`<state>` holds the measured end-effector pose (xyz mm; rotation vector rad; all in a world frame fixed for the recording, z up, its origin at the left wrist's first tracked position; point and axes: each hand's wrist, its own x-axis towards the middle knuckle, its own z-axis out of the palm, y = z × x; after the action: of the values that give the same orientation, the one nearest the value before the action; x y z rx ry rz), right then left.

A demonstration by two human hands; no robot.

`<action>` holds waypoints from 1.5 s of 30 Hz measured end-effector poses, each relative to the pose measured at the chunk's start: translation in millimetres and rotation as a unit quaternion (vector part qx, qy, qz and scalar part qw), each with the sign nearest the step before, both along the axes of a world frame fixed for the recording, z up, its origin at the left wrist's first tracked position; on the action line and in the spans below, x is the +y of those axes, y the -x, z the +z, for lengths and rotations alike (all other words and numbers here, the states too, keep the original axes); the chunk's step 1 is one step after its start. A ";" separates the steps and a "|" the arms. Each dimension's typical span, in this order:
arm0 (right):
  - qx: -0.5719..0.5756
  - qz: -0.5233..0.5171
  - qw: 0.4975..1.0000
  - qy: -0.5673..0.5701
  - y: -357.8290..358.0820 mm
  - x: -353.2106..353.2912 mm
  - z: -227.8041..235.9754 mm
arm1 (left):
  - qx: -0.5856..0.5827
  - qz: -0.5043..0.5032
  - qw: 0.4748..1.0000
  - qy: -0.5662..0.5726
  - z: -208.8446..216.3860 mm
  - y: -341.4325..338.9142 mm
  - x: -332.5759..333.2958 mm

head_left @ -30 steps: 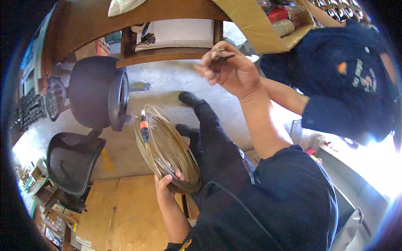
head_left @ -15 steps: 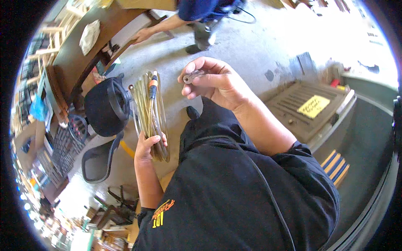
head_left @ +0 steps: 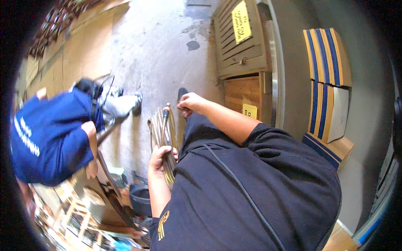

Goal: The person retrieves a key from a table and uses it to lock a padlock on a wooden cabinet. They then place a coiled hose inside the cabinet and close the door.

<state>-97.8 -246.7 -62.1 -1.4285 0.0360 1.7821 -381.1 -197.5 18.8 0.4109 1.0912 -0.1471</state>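
My left hand [head_left: 162, 157] is wrapped round the lower part of a coiled, translucent yellowish hose [head_left: 158, 129]. An orange and black connector with a metal tip [head_left: 166, 112] sticks up at the top of the coil. Just right of the connector is my right hand [head_left: 191, 103], its fingers closed and pointing toward the coil. Whatever lies between those fingers is too dark and small to make out. A gap separates the right hand from the hose.
At left a person in a blue shirt [head_left: 58, 129] bends over beside brown furniture panels. A slatted wooden cabinet [head_left: 240, 54] with yellow notes stands ahead on the right. Blue-and-tan stacked boards [head_left: 324, 83] lie farther right. A dark chair [head_left: 140, 196] is at lower left.
My view has turned to the right; the cabinet and boards moved into the middle and right. My right hand, earlier showing a small grey tubular piece, is now lowered beside the coil. The left hand keeps the hose.
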 end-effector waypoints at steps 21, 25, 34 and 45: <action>-0.054 -0.720 0.684 -0.106 -173.8 -27.1 4.1 | -0.162 -0.654 0.730 -0.114 -16.4 -534.5 290.2; -0.030 -0.837 0.541 -0.075 -142.2 27.3 -20.6 | -0.162 -0.812 0.551 -0.103 2.3 -598.5 276.7; 0.033 -0.933 0.356 0.048 -102.9 141.0 -73.7 | -0.111 -0.982 0.150 0.000 -68.3 -601.0 188.1; 0.064 -0.984 -0.055 0.158 60.0 134.2 -296.6 | -0.395 -0.843 -0.358 -0.066 -406.2 -467.3 88.6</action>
<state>-157.8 -112.5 -358.8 0.0587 1.6276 -0.9651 86.2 -109.0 -387.5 -1.2741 1.9131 1.6130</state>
